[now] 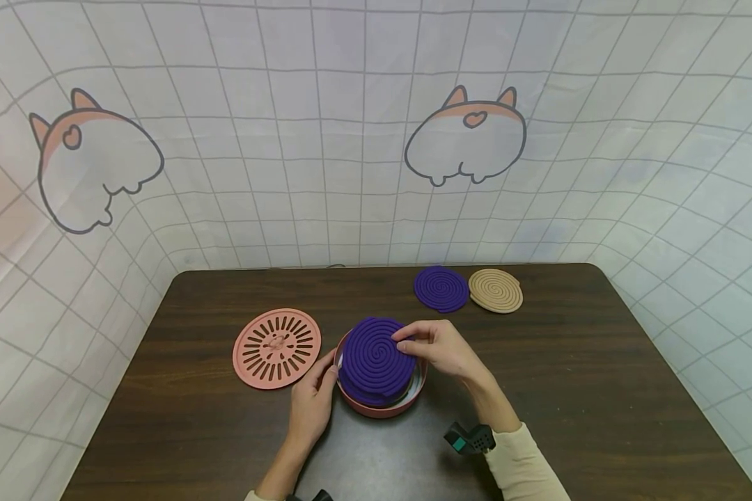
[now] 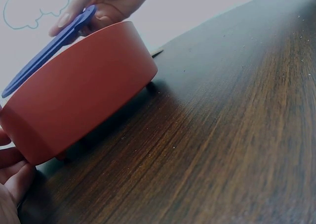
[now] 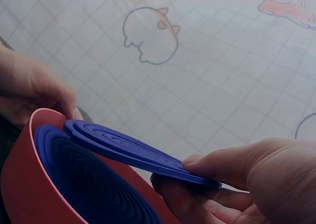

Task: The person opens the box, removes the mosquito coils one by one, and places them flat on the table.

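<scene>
My right hand (image 1: 440, 348) pinches the right edge of a purple mosquito coil (image 1: 376, 358) between thumb and fingers. In the right wrist view this coil (image 3: 133, 150) tilts over the open round box, its far edge by the rim. More purple coil (image 3: 94, 179) lies inside the box. The round coral-pink box (image 2: 84, 85) stands on short feet on the table. At its left side my left hand (image 1: 311, 403) grips the wall; in the left wrist view only part of that hand (image 2: 12, 179) shows.
Left of the box lies a pink slotted round lid (image 1: 257, 348). Toward the back right, another purple coil (image 1: 441, 289) and a beige coil (image 1: 496, 291) lie side by side on the dark wooden table (image 1: 570, 390). A white checked curtain (image 1: 326, 139) hangs behind.
</scene>
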`<state>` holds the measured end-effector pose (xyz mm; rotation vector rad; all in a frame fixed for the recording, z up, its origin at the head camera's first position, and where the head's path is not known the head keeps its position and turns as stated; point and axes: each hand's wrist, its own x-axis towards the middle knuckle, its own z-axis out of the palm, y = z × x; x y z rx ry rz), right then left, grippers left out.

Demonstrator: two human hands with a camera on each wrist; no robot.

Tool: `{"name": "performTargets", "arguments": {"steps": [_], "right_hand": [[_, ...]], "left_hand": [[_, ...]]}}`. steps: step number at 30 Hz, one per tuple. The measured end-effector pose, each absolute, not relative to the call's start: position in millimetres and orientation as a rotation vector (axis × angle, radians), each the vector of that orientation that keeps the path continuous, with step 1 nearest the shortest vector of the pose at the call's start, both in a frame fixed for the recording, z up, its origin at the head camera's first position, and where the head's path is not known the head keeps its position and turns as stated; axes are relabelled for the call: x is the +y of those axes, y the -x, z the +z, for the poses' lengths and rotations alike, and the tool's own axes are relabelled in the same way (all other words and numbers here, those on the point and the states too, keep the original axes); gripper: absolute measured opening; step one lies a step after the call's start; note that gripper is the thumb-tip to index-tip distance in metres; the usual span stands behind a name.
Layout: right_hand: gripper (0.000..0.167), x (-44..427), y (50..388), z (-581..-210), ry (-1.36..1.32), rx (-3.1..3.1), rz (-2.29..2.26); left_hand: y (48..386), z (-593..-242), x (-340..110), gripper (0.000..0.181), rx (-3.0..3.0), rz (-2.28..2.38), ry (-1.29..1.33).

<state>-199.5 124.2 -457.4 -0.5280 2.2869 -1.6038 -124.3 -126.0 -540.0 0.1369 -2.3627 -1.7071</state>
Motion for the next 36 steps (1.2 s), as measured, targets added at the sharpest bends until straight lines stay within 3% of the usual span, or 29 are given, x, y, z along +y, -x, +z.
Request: {"name": "performTargets", "arguments": {"steps": [36], "right_hand": [[0.028, 160.5, 206.6, -444.3, 0.411, 2.279, -1.844]], "left_hand": [[126.1, -538.8, -123.5, 0.033, -2.357, -1.701, -0.165]]}}
